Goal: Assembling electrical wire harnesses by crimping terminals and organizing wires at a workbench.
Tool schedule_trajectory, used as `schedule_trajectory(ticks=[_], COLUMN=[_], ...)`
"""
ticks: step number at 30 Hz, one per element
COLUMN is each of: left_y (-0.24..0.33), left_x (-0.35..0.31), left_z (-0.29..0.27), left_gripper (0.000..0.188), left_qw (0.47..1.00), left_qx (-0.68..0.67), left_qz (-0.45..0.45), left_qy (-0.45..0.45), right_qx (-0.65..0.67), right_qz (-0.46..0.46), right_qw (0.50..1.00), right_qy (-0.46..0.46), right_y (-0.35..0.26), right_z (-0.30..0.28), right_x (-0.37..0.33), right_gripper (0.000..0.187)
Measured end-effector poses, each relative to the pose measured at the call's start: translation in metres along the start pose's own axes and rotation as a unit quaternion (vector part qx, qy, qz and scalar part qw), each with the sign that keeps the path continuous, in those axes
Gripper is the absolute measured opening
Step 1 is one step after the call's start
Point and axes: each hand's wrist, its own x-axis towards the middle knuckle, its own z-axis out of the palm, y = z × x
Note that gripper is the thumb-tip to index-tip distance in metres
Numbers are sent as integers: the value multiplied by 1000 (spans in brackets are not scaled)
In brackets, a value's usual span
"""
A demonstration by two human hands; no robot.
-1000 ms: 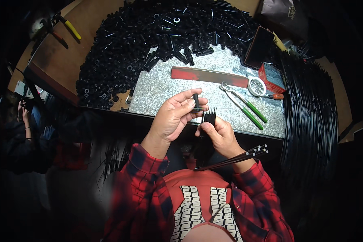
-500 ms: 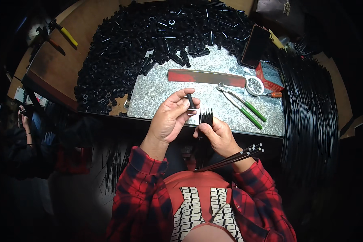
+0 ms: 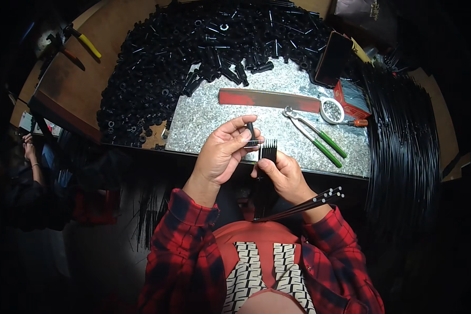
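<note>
My left hand [image 3: 217, 149] is above the table's front edge, thumb and fingers pinching a small black tubular piece [image 3: 249, 127]. A thin bright line, perhaps a wire, crosses at its lower end. Just to the right, my right hand [image 3: 280, 175] grips a flat row of thin black ribs [image 3: 267, 152], their narrow tips fanned upward side by side. The piece and the tips are close together; whether they touch I cannot tell. Below, the ribs run down into shadow. Several dark rods [image 3: 319, 201] with pale round ends slant up across my right wrist.
A large heap of black tubular parts [image 3: 193, 47] covers the back and left. On the speckled tabletop [image 3: 204, 115] lie a red-and-dark strip [image 3: 267, 98], green-handled pliers [image 3: 316, 138] and a white dish [image 3: 331, 110] of small metal bits. Long black ribs [image 3: 403, 146] hang at right. Another person's hand [image 3: 30, 152] shows far left.
The black piece in my left hand has shifted slightly right and down, closer to the rib tips. The bright line at its lower end shows longer now. My right hand keeps its grip.
</note>
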Motion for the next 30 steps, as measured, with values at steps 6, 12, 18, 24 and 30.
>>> schedule_trajectory(ticks=[6, 12, 18, 24, 30], left_y=[-1, -2, -2, -1, -1], left_x=[0, 0, 0, -1, -1], left_z=[-2, -3, -2, 0, -1], left_gripper=[32, 32, 33, 31, 31], left_qw=[1000, 1000, 1000, 1000, 1000], left_qx=[-3, 0, 5, 8, 10], left_qz=[1, 0, -1, -5, -8], left_qy=[-4, -3, 1, -5, 7], right_qx=[8, 11, 0, 21, 6], right_qz=[1, -8, 0, -4, 0], right_qw=[1000, 1000, 1000, 1000, 1000], right_qy=[7, 7, 2, 12, -1], right_y=[0, 3, -1, 0, -2], right_z=[2, 2, 2, 4, 3], right_x=[0, 0, -1, 0, 0], right_gripper=[22, 22, 21, 21, 20])
